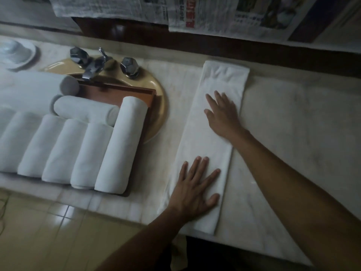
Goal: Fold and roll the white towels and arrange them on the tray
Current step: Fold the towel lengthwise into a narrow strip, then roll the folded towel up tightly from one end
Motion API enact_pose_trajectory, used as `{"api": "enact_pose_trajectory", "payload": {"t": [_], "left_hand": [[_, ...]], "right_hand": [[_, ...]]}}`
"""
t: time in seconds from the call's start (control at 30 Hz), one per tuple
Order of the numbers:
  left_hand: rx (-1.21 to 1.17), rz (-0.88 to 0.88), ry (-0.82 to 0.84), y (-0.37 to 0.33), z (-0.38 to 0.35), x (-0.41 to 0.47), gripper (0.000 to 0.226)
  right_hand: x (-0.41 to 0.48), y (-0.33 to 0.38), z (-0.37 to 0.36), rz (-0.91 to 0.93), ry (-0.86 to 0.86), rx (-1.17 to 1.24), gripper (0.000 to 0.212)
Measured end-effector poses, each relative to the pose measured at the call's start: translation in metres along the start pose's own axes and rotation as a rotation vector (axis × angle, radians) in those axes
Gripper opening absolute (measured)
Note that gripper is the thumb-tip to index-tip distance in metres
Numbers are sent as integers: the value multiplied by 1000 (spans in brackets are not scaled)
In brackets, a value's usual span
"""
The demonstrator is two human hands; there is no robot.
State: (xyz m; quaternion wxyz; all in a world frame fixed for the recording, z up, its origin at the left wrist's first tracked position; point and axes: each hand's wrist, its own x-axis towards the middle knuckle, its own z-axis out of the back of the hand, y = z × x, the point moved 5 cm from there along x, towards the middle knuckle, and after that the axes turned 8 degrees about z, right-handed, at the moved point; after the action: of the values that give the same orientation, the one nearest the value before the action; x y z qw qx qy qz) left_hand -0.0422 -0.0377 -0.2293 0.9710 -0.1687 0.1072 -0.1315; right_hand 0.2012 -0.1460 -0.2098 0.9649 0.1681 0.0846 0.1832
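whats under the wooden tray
The tray lies over the tan sink; only the sink's rim shows beside it. The basin underneath is covered by the tray and rolled towels.

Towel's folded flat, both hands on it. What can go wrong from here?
1. The folded towel ends right at the counter front edge; rolling from there may drag it off.
2. The left hand and right hand press flat, apart; uneven rolling could skew the layers.
3. The tray is crowded with rolled towels; bare wood shows only near the faucet.
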Motion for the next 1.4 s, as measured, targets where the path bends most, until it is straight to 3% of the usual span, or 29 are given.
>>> {"api": "enact_pose_trajectory", "payload": {"t": [0.1, 0.17, 0.33, 0.4, 0.47, 0.6, 0.73, 0.87, 0.97, 1.13, 1.2, 1.27, 1.4], "left_hand": [[8, 23, 77, -1, 5, 4, 77], [-67, 39, 38, 2, 16, -4, 76], [-239, 73, -172, 36, 47, -57, 56], [-275, 96, -188, 58, 51, -83, 52], [-243, -8, -165, 72, 50, -106, 45], [-171, -283, -105, 79, 39, -126, 26], [-77, -356, -60, 84, 35, -116, 27], [15, -458, -50, 72, 45, -111, 13], [-54, -348, -4, 71, 47, -108, 17], [-182, -128, -109, 68, 50, -113, 20], [-263, -51, -201, 61, 59, -116, 8], [-373, 13, -294, 51, 71, -116, 17], [-321, -65, -316, 39, 65, -122, 16]], "right_hand": [[-100, 10, -12, -148, -218, 138, 60], [-169, 26, -23, -233, -299, 186, 59], [-280, 95, -50, -135, -259, 150, 50], [-307, 109, -56, -142, -226, 148, 43], [-332, 116, -65, -136, -195, 177, 42], [-355, 118, -81, -92, -224, 259, 44], [-351, 113, -80, -143, -276, 215, 23], [-346, 107, -72, -152, -243, 224, 6], [-346, 109, -64, -202, -215, 218, 5], [-348, 119, -65, -182, -123, 143, 9], [-348, 122, -59, -186, -171, 139, 15], [-348, 122, -48, -212, -297, 155, 20], [-357, 122, -46, -204, -357, 103, 20]]}}
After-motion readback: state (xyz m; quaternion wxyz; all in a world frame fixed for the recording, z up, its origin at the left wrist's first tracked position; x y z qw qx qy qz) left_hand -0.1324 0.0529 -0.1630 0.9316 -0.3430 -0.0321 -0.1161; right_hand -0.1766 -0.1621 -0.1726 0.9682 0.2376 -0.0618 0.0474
